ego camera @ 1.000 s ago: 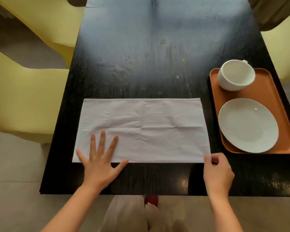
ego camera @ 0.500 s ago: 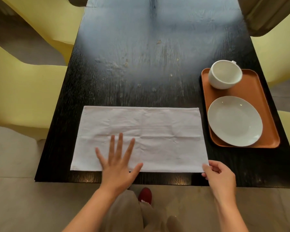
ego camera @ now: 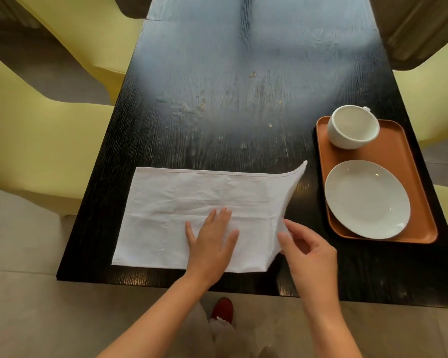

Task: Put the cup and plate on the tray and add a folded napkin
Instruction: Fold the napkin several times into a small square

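Observation:
A white cloth napkin (ego camera: 181, 208) lies spread as a long rectangle near the front edge of the black table (ego camera: 230, 94). My left hand (ego camera: 212, 241) presses flat on its middle, fingers apart. My right hand (ego camera: 305, 251) pinches the napkin's right edge and holds it lifted off the table, so the far right corner stands up. To the right, an orange tray (ego camera: 404, 161) carries a white cup (ego camera: 352, 127) at its far end and a white plate (ego camera: 367, 200) nearer to me.
Yellow chairs (ego camera: 36, 140) stand along the table's left side, with others at the right edge (ego camera: 435, 81). The tray sits close to the table's right edge. My legs and a red shoe (ego camera: 223, 308) show below the table's front edge.
My left hand slid right along the napkin to its middle. My right hand took the napkin's right edge and raised it off the table. The camera shifted slightly.

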`<state>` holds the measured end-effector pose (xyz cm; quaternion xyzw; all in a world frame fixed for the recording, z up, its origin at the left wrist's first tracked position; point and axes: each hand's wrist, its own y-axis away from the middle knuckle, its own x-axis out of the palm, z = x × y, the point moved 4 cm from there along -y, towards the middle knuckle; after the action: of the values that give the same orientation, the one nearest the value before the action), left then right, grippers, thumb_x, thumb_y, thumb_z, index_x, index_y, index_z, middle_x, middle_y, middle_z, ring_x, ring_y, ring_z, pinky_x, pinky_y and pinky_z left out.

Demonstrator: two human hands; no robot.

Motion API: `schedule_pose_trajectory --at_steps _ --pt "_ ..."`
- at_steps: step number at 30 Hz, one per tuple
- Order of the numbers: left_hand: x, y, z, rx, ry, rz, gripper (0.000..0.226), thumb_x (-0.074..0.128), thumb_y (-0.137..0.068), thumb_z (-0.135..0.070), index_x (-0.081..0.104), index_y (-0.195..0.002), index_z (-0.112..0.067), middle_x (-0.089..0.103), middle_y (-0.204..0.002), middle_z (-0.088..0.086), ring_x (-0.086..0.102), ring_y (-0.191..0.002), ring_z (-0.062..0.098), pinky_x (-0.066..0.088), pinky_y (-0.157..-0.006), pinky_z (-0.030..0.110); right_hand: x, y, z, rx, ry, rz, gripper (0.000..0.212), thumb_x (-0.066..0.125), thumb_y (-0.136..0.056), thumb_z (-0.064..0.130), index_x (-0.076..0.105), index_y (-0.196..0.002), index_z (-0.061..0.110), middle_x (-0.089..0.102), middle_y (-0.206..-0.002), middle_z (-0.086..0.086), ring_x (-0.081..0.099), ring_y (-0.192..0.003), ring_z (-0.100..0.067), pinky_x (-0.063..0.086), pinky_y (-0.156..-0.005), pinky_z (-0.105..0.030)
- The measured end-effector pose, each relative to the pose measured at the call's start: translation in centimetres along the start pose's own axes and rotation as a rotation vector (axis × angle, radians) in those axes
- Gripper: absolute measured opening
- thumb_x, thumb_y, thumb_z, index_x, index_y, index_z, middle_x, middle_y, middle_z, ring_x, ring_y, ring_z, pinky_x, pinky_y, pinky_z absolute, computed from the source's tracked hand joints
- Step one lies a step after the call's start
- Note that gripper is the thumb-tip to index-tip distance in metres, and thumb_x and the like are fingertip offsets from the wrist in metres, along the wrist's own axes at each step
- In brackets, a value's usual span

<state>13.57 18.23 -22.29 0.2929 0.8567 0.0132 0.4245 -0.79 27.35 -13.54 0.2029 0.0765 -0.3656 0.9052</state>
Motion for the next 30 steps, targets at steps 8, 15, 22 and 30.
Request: schedule_pose_trajectory --at_steps 8,15,22,30 --pt "-8.2 -8.8 -0.9 -0.371 0.889 0.231 0.030 0.049 -0.093 -0.035 0.062 -0.104 -0.010 0.066 -0.094 0.009 0.063 -0.069 0.016 0.053 -0.063 0.024 8.6 1.7 1.9 -0.106 0.168 0.234 0.023 0.068 -0.081 0.022 0.066 -0.097 0.038 0.063 -0.086 0.020 0.056 -0.086 0.007 0.047 -0.070 -0.005" --pt "-13.6 -11.4 3.1 -0.261 0.614 0.094 0.003 0.070 -0.080 -0.015 0.071 -0.083 -0.013 0.070 -0.072 -0.002 0.066 -0.056 0.001 0.049 -0.048 0.012 15.2 3.1 2.2 -0.173 0.333 0.322 0.026 0.068 -0.081 0.030 0.065 -0.107 0.034 0.050 -0.081 0.031 0.042 -0.094 0.023 0.034 -0.061 0.009" --pt "-16.8 -11.1 8.0 -0.181 0.440 0.045 0.006 0.068 -0.080 -0.014 0.072 -0.077 -0.016 0.072 -0.079 0.001 0.068 -0.073 0.008 0.055 -0.064 0.021 20.8 4.6 2.6 -0.201 0.434 0.401 0.031 0.068 -0.082 0.029 0.063 -0.112 0.034 0.047 -0.078 0.030 0.052 -0.087 0.009 0.037 -0.060 0.006" --pt "-17.9 -10.0 13.5 -0.230 0.308 0.041 0.013 0.067 -0.081 -0.015 0.070 -0.075 -0.004 0.066 -0.070 -0.001 0.058 -0.065 0.009 0.047 -0.068 0.027 25.4 6.5 1.8 -0.198 0.544 0.520 0.037 0.053 -0.087 0.019 0.056 -0.120 0.035 0.046 -0.090 0.018 0.052 -0.088 -0.009 0.047 -0.084 -0.021"
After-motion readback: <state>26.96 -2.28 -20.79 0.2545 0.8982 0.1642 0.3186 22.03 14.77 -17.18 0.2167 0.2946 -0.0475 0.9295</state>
